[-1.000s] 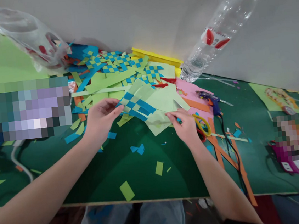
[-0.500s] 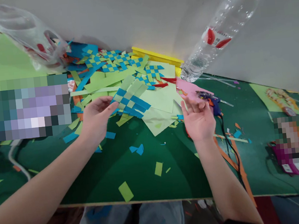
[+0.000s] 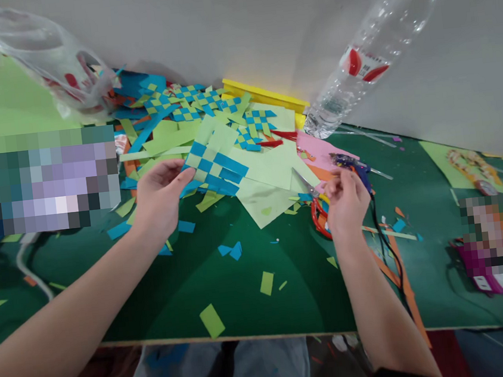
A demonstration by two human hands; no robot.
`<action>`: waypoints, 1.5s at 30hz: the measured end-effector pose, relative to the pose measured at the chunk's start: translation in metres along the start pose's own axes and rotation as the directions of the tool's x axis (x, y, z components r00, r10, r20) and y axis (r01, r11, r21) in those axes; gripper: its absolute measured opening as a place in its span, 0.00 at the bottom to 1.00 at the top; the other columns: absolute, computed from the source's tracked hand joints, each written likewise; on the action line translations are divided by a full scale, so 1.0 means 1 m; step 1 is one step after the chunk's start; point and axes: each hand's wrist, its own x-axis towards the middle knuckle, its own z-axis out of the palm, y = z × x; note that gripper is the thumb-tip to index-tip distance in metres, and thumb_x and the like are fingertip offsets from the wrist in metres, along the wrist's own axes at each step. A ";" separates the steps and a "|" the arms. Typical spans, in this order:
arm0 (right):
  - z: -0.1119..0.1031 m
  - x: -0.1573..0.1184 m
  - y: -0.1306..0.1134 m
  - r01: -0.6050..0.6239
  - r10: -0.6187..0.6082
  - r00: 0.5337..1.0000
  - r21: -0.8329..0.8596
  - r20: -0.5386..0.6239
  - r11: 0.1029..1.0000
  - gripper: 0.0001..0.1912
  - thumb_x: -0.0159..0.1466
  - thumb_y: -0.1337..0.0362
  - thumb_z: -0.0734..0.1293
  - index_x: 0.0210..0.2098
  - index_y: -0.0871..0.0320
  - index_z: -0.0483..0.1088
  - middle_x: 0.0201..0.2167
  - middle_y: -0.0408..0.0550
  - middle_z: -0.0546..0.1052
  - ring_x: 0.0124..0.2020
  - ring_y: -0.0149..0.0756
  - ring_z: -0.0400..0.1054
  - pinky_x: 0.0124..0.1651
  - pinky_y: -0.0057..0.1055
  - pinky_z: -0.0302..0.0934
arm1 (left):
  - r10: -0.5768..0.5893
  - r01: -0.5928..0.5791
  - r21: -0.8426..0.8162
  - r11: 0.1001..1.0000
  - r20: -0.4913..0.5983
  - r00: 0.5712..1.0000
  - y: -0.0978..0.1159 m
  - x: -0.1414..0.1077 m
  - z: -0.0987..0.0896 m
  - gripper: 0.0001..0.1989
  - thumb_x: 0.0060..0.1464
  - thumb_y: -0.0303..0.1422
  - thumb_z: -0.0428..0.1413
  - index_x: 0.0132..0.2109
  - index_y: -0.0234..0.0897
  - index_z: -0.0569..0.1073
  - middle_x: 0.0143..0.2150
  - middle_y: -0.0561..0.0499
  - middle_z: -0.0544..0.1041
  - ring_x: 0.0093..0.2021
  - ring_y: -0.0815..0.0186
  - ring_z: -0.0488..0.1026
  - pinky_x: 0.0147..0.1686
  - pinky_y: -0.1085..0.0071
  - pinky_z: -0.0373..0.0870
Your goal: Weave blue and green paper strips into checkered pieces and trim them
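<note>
A woven paper piece [image 3: 216, 168] in blue and pale green checks, with loose strips at its edges, is pinched between the thumb and fingers of my left hand [image 3: 161, 189]. It is raised in front of the paper pile. To the right, my right hand [image 3: 347, 199] has its fingers curled in, and no object shows in them. Right beside it lie scissors [image 3: 320, 220] with red and yellow handles, partly hidden by the hand. Several finished checked paper weaves [image 3: 260, 118] lie behind the held piece, among loose green strips [image 3: 174, 138].
Pale green sheets [image 3: 265, 166] lie mid-table near a yellow strip [image 3: 264, 96]. A plastic bottle [image 3: 363, 51] leans at the back right, and a plastic bag [image 3: 59, 65] stands back left. Paper scraps [image 3: 212, 320] and a black cable [image 3: 390, 246] lie on the green table.
My right hand has shifted slightly right and its fingers have curled in from a more open pose, uncovering the scissors. The woven piece in my left hand has turned flatter toward me.
</note>
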 end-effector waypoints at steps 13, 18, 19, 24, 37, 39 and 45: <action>0.018 -0.033 -0.021 0.621 -0.351 0.770 -0.502 0.532 0.602 0.31 0.64 0.57 0.63 0.64 0.51 0.49 0.63 0.57 0.62 0.65 0.50 0.55 0.66 0.61 0.44 | -0.036 0.040 -0.049 0.998 0.068 0.997 0.004 -0.007 0.006 0.10 0.42 0.29 0.67 0.34 0.38 0.75 0.31 0.56 0.74 0.33 0.74 0.71 0.37 0.73 0.70; 0.030 -0.050 -0.013 0.714 -0.158 0.564 -0.383 0.810 0.586 0.30 0.64 0.53 0.65 0.61 0.51 0.54 0.55 0.53 0.72 0.58 0.47 0.64 0.67 0.61 0.39 | -0.115 0.120 -0.013 0.993 0.196 0.974 0.005 -0.013 0.010 0.12 0.38 0.34 0.68 0.32 0.41 0.75 0.29 0.54 0.74 0.31 0.70 0.72 0.32 0.71 0.71; 0.031 -0.051 -0.011 0.727 -0.138 0.519 -0.351 0.843 0.590 0.24 0.64 0.54 0.65 0.58 0.51 0.59 0.50 0.51 0.76 0.54 0.45 0.68 0.67 0.60 0.41 | -0.121 0.124 0.001 0.992 0.212 0.970 0.005 -0.013 0.010 0.12 0.38 0.35 0.69 0.32 0.42 0.75 0.29 0.54 0.74 0.31 0.69 0.72 0.33 0.71 0.71; 0.028 -0.050 -0.014 0.628 -0.250 0.640 -0.308 0.726 0.715 0.08 0.67 0.61 0.62 0.34 0.52 0.72 0.29 0.42 0.77 0.35 0.34 0.71 0.58 0.46 0.61 | -0.118 0.115 0.026 0.993 0.165 0.979 -0.002 -0.008 0.006 0.12 0.40 0.36 0.68 0.33 0.44 0.75 0.30 0.53 0.74 0.33 0.67 0.74 0.36 0.68 0.72; 0.020 -0.033 -0.019 -0.267 0.022 0.736 0.261 0.677 0.928 0.12 0.64 0.53 0.63 0.28 0.51 0.63 0.16 0.34 0.65 0.26 0.34 0.72 0.57 0.49 0.62 | -0.099 0.103 -0.063 0.993 0.060 0.993 -0.001 -0.006 0.007 0.08 0.44 0.27 0.65 0.34 0.35 0.76 0.31 0.52 0.77 0.32 0.72 0.74 0.35 0.74 0.69; 0.019 -0.034 -0.020 -0.242 0.053 0.735 0.189 0.676 0.951 0.11 0.65 0.54 0.62 0.29 0.51 0.65 0.13 0.31 0.54 0.15 0.28 0.61 0.46 0.44 0.68 | -0.093 0.096 -0.074 0.993 0.042 0.995 -0.002 -0.005 0.006 0.08 0.44 0.26 0.65 0.35 0.36 0.76 0.31 0.52 0.77 0.32 0.71 0.74 0.36 0.73 0.70; 0.020 -0.039 -0.021 0.485 -0.178 0.801 -0.446 0.571 0.752 0.12 0.63 0.55 0.64 0.41 0.54 0.72 0.35 0.49 0.76 0.41 0.41 0.71 0.49 0.43 0.65 | -0.102 0.106 -0.062 0.992 0.067 0.993 -0.004 -0.004 0.005 0.09 0.42 0.30 0.67 0.33 0.39 0.76 0.31 0.53 0.77 0.33 0.70 0.74 0.34 0.73 0.71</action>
